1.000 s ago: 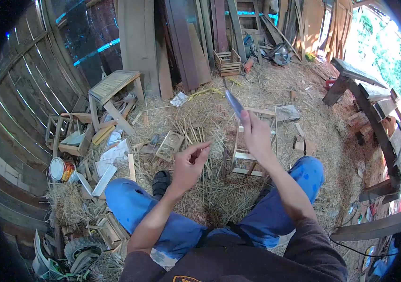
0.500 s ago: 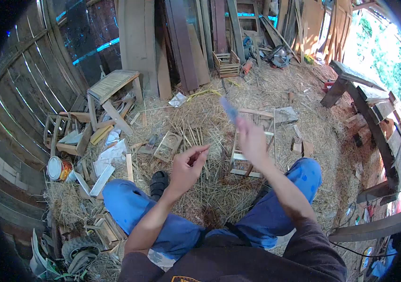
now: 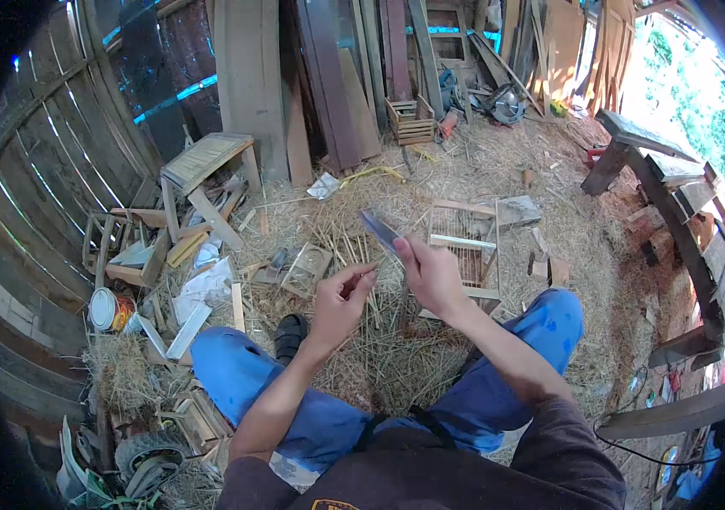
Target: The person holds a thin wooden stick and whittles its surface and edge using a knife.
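Note:
A knife point(image 3: 379, 228) with a broad grey blade is in my right hand point(image 3: 435, 280), its tip pointing up and to the left. To the left of it, my left hand point(image 3: 338, 308) is closed in a pinch, thumb against fingers. Whatever sits in that pinch is too small to make out. Between and beyond the hands, thin sticks point(image 3: 341, 228) lie on the straw-covered ground. Behind my right hand is a slatted wooden frame point(image 3: 467, 243), partly hidden by that hand and forearm.
A small wooden stool point(image 3: 209, 161) stands at the left, near a paint can point(image 3: 111, 308). Planks point(image 3: 326, 85) lean on the back wall beside a slatted crate point(image 3: 411, 121) and a circular saw point(image 3: 507, 104). A heavy wooden bench point(image 3: 681, 221) runs along the right.
My right hand has come left and lower with the knife, closer to my left hand. The left hand stays almost where it was.

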Motion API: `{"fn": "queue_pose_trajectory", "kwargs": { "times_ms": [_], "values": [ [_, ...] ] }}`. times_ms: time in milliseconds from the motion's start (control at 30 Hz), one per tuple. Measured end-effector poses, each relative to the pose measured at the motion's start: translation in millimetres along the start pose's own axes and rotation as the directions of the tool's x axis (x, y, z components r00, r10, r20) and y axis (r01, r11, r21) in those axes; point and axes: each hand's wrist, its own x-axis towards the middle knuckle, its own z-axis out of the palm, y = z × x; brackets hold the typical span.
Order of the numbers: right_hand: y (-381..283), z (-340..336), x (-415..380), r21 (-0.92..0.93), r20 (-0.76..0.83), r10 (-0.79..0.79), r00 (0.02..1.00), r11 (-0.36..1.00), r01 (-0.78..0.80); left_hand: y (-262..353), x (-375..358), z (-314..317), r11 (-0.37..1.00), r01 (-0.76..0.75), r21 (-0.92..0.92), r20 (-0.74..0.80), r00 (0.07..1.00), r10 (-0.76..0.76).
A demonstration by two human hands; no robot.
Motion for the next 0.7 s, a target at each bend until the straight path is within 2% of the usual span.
{"fn": "queue_pose_trajectory", "kwargs": {
  "times_ms": [33, 133, 267, 300, 400, 533, 700],
  "values": [
    [-2.4, -1.8, 1.9, -0.040, 0.017, 0.003, 1.000, 0.999, -0.003, 0.1, 1.0, -0.7, 1.000, 0.001, 0.008, -0.004, 1.000, -0.001],
    [18.5, -21.6, 19.8, -0.063, -0.066, 0.154, 0.986, 0.985, -0.158, 6.4, 0.9, -0.1, 0.999, -0.022, 0.046, -0.003, 1.000, 0.022],
    [8.7, -10.0, 2.2, 0.053, -0.097, 0.019, 0.995, 0.998, -0.014, 10.5, -1.1, 2.5, 1.000, -0.003, 0.025, -0.002, 1.000, 0.003],
    [-0.9, -5.9, -3.8, -0.065, -0.040, -0.013, 0.999, 0.998, 0.011, 8.7, 1.1, 1.7, 1.000, 0.008, 0.015, -0.006, 1.000, -0.008],
    [-13.2, -8.2, -0.3, 0.011, -0.036, -0.080, 0.996, 0.997, 0.080, 0.1, 2.9, -3.6, 1.000, 0.020, 0.005, -0.022, 1.000, -0.020],
    [14.7, -23.9, 20.8, -0.085, -0.065, 0.170, 0.983, 0.981, -0.175, 4.9, 2.0, -0.1, 1.000, -0.008, 0.001, -0.009, 1.000, 0.008],
    [1.6, 3.5, -1.2, -0.043, -0.060, -0.027, 0.998, 0.999, 0.025, -3.7, 2.7, -0.4, 1.000, 0.003, -0.009, -0.029, 1.000, -0.004]
  ]
}}
